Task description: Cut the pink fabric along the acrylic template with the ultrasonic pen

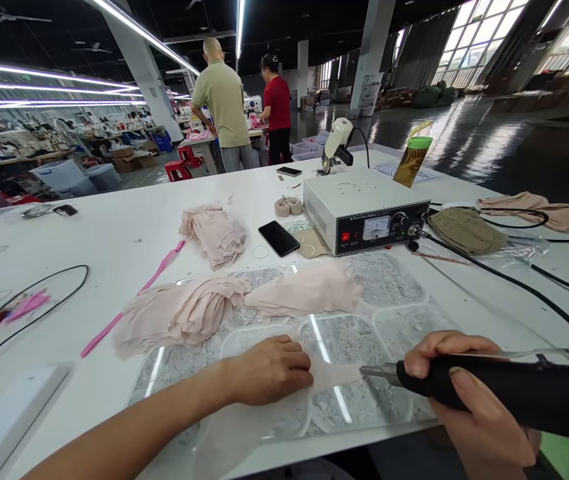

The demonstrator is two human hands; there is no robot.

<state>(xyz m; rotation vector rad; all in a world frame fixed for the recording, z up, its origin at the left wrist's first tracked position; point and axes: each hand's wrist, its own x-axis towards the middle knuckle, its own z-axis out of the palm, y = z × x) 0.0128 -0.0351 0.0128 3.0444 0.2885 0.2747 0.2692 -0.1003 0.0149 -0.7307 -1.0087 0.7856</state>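
My left hand presses down on a thin, sheer pale-pink fabric piece, its fingers curled together on the cloth. In my right hand is a black ultrasonic handpiece, fingers wrapped round its body. Its narrow metal tip points left and meets the right end of the fabric. Beneath the cloth lies a clear-topped grey patterned mat with rounded panels. Two fanned stacks of pale-pink fabric pieces, a left one and a right one, lie just beyond my left hand.
A control box with a meter stands behind the mat, a black cable running toward the right. Nearby are a phone, another fabric pile, khaki pieces, a bottle and a pink strip. Two people stand beyond the table.
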